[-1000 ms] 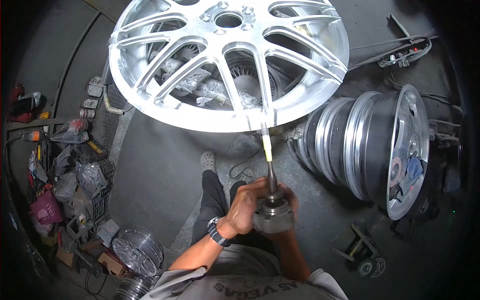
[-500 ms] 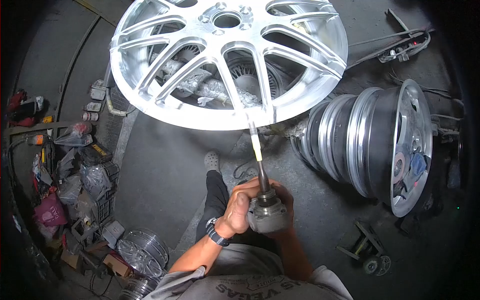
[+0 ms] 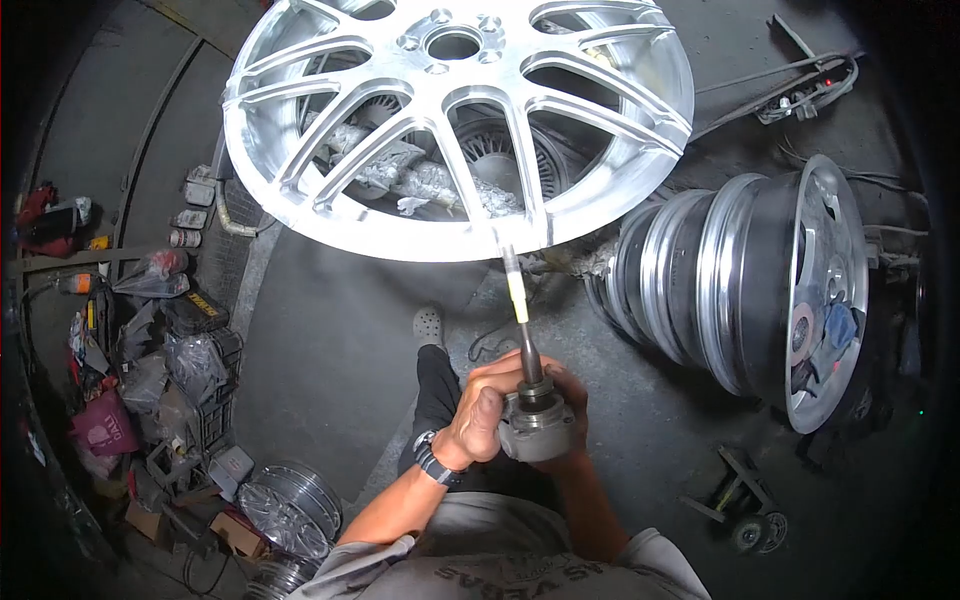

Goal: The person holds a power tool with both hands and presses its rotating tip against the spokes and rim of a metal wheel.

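Both my hands are wrapped around a die grinder (image 3: 537,432), held low in front of my shirt. My left hand (image 3: 472,425), with a dark watch at the wrist, grips its left side. Behind its right side curls my right hand (image 3: 568,392), partly hidden by the tool body. The grinder's long shaft points away from me, with a bright yellow-white section near the far end. Its tip reaches the lower rim of a shiny multi-spoke wheel (image 3: 380,235); glare hides whether they touch. The wheel lies face up above the floor.
Stacked wheels (image 3: 720,280) lie on their side to the right, with a blue cloth (image 3: 838,325) in the end one. A small wheeled stand (image 3: 745,500) sits lower right. Crates and bagged items (image 3: 195,365) crowd the left, near more wheels (image 3: 290,505).
The whole view has shifted very slightly. Both hands keep their hold on the die grinder, and its tip stays at the lower rim of the wheel.
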`<state>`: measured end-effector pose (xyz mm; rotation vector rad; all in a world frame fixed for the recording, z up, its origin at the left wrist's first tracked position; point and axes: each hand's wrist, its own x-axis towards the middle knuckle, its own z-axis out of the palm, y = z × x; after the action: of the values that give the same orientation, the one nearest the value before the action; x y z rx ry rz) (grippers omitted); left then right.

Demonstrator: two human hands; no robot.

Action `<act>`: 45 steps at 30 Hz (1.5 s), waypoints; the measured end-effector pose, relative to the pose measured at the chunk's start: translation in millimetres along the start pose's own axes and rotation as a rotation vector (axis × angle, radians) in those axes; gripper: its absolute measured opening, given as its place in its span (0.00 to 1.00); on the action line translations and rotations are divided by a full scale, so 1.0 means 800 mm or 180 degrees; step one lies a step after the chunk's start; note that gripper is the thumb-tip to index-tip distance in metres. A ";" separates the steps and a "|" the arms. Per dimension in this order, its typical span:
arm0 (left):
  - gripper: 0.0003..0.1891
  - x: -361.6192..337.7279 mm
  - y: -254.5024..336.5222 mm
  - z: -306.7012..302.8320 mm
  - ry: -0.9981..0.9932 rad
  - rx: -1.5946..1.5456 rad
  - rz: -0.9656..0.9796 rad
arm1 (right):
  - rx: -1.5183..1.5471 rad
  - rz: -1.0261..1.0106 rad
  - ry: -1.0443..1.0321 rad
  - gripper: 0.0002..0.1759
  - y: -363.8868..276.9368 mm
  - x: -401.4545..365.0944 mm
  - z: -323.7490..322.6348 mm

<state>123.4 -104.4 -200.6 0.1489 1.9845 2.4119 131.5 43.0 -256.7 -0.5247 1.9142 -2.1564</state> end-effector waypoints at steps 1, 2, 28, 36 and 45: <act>0.46 0.002 -0.001 0.001 -0.0005 -0.0004 -0.0002 | -0.0337 -0.0715 0.0174 0.43 -0.017 0.011 0.006; 0.46 0.004 -0.002 0.004 -0.0016 0.0038 -0.0010 | -0.0345 -0.0710 0.0177 0.43 -0.028 0.013 0.007; 0.46 0.011 -0.009 0.007 -0.0094 -0.0014 0.0151 | 0.0471 0.0605 0.0294 0.41 0.025 -0.034 -0.016; 0.47 0.000 -0.007 -0.004 -0.0039 0.0051 0.0162 | -0.0253 -0.0724 0.0173 0.42 -0.013 0.008 0.009; 0.47 0.005 -0.005 0.003 -0.0018 -0.0022 0.0106 | 0.0240 -0.0031 0.0114 0.43 -0.012 0.006 -0.006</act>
<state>119.1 -100.8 -203.6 0.1900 1.9871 2.4353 126.2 47.2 -247.2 -0.4856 1.8432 -2.2486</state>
